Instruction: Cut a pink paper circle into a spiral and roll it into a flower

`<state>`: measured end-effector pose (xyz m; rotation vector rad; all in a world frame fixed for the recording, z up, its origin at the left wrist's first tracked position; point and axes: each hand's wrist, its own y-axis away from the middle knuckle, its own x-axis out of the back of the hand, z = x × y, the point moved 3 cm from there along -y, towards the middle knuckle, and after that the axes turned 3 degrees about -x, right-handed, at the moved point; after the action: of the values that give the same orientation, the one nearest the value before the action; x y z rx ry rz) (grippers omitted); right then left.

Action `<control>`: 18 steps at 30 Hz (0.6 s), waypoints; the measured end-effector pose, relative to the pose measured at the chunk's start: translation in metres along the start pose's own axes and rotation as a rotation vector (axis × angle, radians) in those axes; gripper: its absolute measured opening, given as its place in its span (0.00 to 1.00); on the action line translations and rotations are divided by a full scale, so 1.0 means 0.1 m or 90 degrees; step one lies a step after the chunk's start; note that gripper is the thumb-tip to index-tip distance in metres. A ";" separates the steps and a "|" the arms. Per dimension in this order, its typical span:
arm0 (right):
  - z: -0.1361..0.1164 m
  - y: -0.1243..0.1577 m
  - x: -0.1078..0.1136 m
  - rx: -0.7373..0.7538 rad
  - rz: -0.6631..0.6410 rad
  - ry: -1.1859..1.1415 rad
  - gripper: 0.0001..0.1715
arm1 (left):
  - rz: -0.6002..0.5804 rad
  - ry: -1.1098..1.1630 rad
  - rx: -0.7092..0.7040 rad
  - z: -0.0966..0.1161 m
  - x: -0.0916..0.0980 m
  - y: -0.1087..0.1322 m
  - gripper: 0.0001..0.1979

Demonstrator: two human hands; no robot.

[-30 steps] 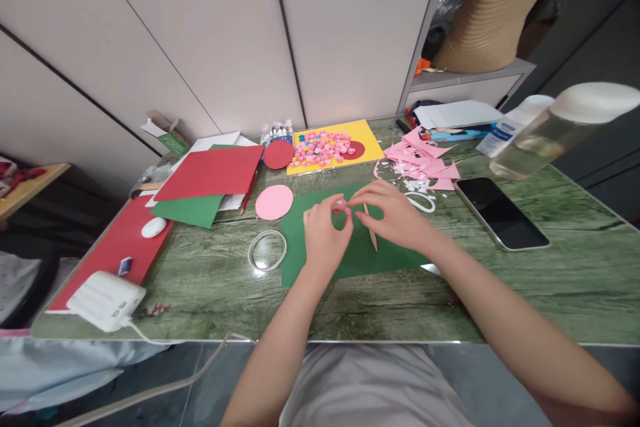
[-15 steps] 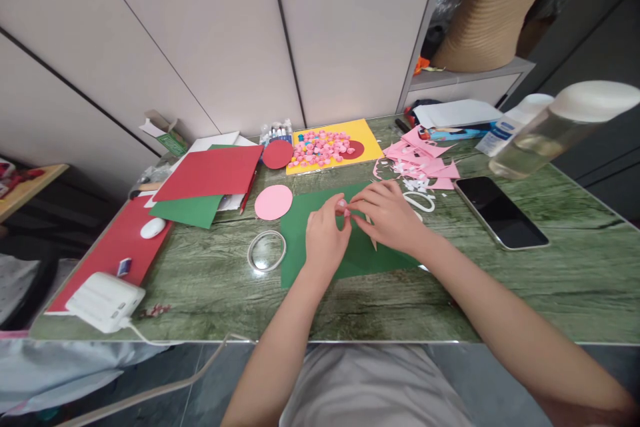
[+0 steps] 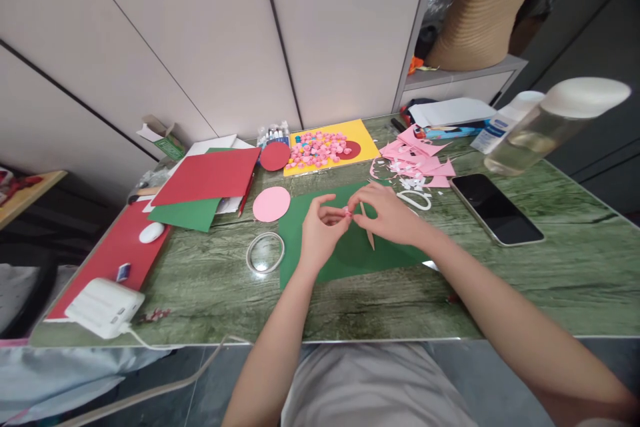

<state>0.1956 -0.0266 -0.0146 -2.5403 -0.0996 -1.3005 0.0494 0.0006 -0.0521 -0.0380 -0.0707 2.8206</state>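
My left hand (image 3: 320, 235) and my right hand (image 3: 387, 213) meet over a green paper sheet (image 3: 350, 253) on the table. Between their fingertips is a tiny pink paper piece (image 3: 347, 211), pinched by both. A thin wooden stick (image 3: 368, 231) runs under my right palm, its point on the green sheet. Further back lies a yellow sheet (image 3: 367, 137) covered with several small pink paper rolls (image 3: 320, 147) over a dark red circle.
A pink paper disc (image 3: 271, 203) and a white tape ring (image 3: 265, 252) lie left of my hands. Red and green sheets (image 3: 207, 177), a mouse (image 3: 151, 232) and a white charger (image 3: 104, 307) are at left. Pink scraps (image 3: 417, 160), a phone (image 3: 495, 208) and a bottle (image 3: 550, 121) are at right.
My left hand has opened slightly and turned, its fingers now spread under the pink piece. The view has shifted a little; both hands stay over the green sheet.
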 end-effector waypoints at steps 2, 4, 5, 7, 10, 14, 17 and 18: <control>0.03 -0.01 0.01 -0.027 -0.025 -0.070 0.09 | -0.032 0.030 0.031 -0.01 0.01 -0.01 0.25; 0.06 -0.01 0.02 -0.040 -0.038 -0.119 0.11 | -0.057 0.059 0.058 -0.01 0.01 -0.02 0.25; 0.06 -0.01 0.01 -0.042 -0.040 -0.132 0.11 | -0.066 0.071 0.069 -0.01 0.01 -0.02 0.25; 0.07 -0.01 0.01 -0.040 -0.046 -0.143 0.12 | -0.080 0.088 0.087 -0.01 0.01 -0.01 0.26; 0.06 -0.01 -0.01 -0.031 -0.054 -0.147 0.11 | -0.096 0.101 0.106 -0.03 0.00 -0.01 0.26; 0.06 0.00 -0.02 -0.013 -0.073 -0.128 0.08 | -0.105 0.093 0.107 -0.03 -0.01 0.00 0.25; 0.09 0.01 -0.02 -0.002 -0.116 -0.116 0.07 | -0.119 0.066 0.107 -0.02 -0.01 0.01 0.24; 0.10 0.01 -0.02 0.001 -0.132 -0.114 0.07 | -0.129 0.058 0.108 -0.02 -0.01 0.01 0.24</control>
<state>0.2029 -0.0244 -0.0218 -2.6994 -0.4101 -1.1358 0.0501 -0.0010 -0.0538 -0.1134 0.1748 2.6074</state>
